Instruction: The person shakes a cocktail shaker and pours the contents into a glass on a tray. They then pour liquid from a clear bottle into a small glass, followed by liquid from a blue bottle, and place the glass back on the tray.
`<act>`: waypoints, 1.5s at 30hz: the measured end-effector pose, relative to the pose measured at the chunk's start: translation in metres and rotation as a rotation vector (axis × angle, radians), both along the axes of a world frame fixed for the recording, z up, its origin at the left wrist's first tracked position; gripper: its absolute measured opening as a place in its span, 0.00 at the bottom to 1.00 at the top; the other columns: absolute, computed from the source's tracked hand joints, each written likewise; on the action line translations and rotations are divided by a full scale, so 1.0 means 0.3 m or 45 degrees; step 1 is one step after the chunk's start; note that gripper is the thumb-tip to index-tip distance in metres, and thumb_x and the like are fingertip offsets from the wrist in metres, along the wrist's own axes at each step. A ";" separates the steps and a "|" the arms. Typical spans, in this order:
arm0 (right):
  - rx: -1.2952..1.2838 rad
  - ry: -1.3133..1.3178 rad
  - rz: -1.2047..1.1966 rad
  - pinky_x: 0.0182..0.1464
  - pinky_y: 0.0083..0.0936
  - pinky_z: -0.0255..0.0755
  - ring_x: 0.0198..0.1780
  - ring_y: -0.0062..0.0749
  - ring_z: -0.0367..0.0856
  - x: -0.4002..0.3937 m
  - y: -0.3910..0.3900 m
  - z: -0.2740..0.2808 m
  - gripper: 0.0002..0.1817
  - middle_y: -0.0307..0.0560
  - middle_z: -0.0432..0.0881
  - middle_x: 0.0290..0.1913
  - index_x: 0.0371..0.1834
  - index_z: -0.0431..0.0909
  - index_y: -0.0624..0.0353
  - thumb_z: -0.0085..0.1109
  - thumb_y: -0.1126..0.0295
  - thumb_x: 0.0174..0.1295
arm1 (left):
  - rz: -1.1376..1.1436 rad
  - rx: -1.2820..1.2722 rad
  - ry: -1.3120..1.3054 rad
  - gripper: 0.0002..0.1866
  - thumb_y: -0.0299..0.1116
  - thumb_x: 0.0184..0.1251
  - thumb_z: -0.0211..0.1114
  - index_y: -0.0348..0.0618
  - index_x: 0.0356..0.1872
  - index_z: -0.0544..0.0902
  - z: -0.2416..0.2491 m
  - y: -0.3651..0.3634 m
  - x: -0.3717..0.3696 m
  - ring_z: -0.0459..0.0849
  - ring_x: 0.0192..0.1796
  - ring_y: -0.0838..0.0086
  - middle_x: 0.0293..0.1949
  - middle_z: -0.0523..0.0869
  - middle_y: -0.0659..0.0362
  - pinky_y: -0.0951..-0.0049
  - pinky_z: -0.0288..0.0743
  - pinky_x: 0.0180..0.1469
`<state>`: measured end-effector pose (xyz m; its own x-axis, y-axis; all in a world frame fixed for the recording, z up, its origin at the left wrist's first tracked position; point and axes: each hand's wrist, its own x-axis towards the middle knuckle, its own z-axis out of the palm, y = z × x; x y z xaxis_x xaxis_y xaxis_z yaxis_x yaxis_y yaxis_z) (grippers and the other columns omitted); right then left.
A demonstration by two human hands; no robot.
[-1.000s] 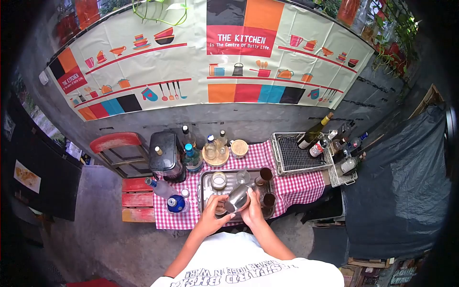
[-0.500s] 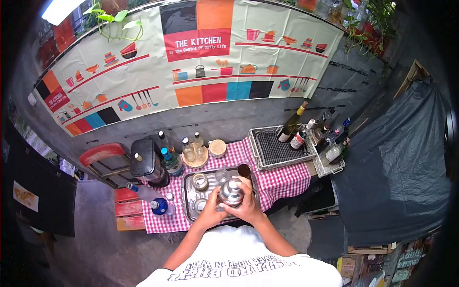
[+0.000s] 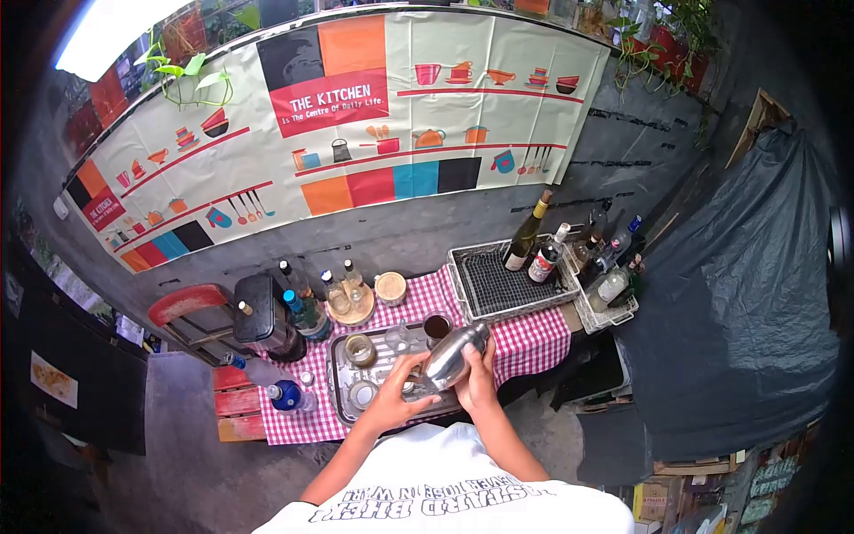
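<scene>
A silver metal cocktail shaker (image 3: 449, 358) is held tilted above the near right part of the metal tray (image 3: 336, 378), its capped end up and to the right. My left hand (image 3: 398, 399) wraps the lower left end of it. On its right side, my right hand (image 3: 478, 378) is closed around the upper part. Behind the shaker on the tray stand a dark-looking cup (image 3: 437, 327) and a clear glass (image 3: 398, 337). Left of my left hand are a glass jar (image 3: 360, 350) and another glass (image 3: 362, 392).
A red-checked cloth (image 3: 534, 343) covers the table. At back right, a wire basket (image 3: 458, 294) holds two bottles, with more bottles beside it. A blue bottle (image 3: 286, 396), a black container (image 3: 258, 311) and several bottles stand on the left. Bottles sit on a round wooden board (image 3: 354, 313).
The shaker has gone from nearly upright, seen from its top, to tilted on its side with the top to the upper right. My right hand has shifted slightly right. The view has shifted a little.
</scene>
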<state>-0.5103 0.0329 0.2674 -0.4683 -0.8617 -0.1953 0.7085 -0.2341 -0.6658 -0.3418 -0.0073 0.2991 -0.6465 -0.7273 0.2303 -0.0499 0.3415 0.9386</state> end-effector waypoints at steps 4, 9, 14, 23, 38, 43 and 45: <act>0.047 -0.329 0.200 0.59 0.34 0.75 0.55 0.30 0.81 -0.095 0.002 -0.101 0.19 0.39 0.82 0.52 0.54 0.76 0.50 0.51 0.49 0.73 | -0.095 -0.083 -0.086 0.38 0.28 0.55 0.76 0.44 0.69 0.70 0.036 0.006 -0.052 0.76 0.62 0.64 0.60 0.74 0.53 0.66 0.76 0.60; 0.000 -0.411 0.227 0.59 0.34 0.75 0.55 0.30 0.80 -0.169 0.035 -0.142 0.18 0.39 0.81 0.52 0.54 0.75 0.51 0.52 0.51 0.73 | -0.139 -0.012 -0.063 0.37 0.27 0.55 0.76 0.42 0.68 0.71 0.044 0.027 -0.128 0.78 0.59 0.67 0.59 0.74 0.54 0.69 0.77 0.58; 0.063 -0.011 -0.121 0.62 0.38 0.72 0.62 0.35 0.71 -0.180 0.065 -0.067 0.37 0.46 0.68 0.63 0.73 0.48 0.46 0.62 0.67 0.67 | -0.064 0.035 -0.044 0.36 0.28 0.57 0.76 0.40 0.67 0.70 -0.011 0.038 -0.182 0.79 0.57 0.66 0.57 0.72 0.53 0.69 0.78 0.57; -0.093 1.461 -0.044 0.64 0.40 0.70 0.65 0.50 0.71 -0.206 0.122 -0.022 0.53 0.62 0.65 0.65 0.74 0.48 0.61 0.79 0.67 0.50 | 0.022 0.246 -0.103 0.41 0.26 0.56 0.75 0.40 0.70 0.61 -0.132 0.068 -0.240 0.76 0.63 0.64 0.61 0.73 0.49 0.65 0.75 0.62; -0.018 0.668 -0.059 0.61 0.32 0.73 0.58 0.32 0.72 -0.307 0.182 -0.159 0.51 0.47 0.67 0.61 0.77 0.45 0.47 0.72 0.74 0.55 | -0.033 0.055 -0.279 0.40 0.31 0.57 0.77 0.41 0.70 0.67 -0.096 0.139 -0.304 0.78 0.59 0.63 0.59 0.75 0.51 0.66 0.73 0.61; 0.089 -0.332 0.192 0.59 0.41 0.76 0.56 0.38 0.80 -0.371 0.197 -0.255 0.21 0.46 0.81 0.54 0.60 0.72 0.51 0.55 0.53 0.72 | -0.084 0.097 -0.231 0.36 0.32 0.58 0.76 0.40 0.67 0.70 -0.102 0.151 -0.356 0.79 0.55 0.65 0.55 0.75 0.52 0.67 0.76 0.58; 0.140 -0.500 0.121 0.58 0.40 0.76 0.54 0.38 0.81 -0.374 0.219 -0.255 0.22 0.45 0.83 0.51 0.55 0.77 0.55 0.53 0.49 0.72 | -0.121 0.091 -0.287 0.35 0.31 0.58 0.76 0.40 0.67 0.71 -0.094 0.160 -0.381 0.79 0.54 0.65 0.56 0.75 0.52 0.66 0.75 0.59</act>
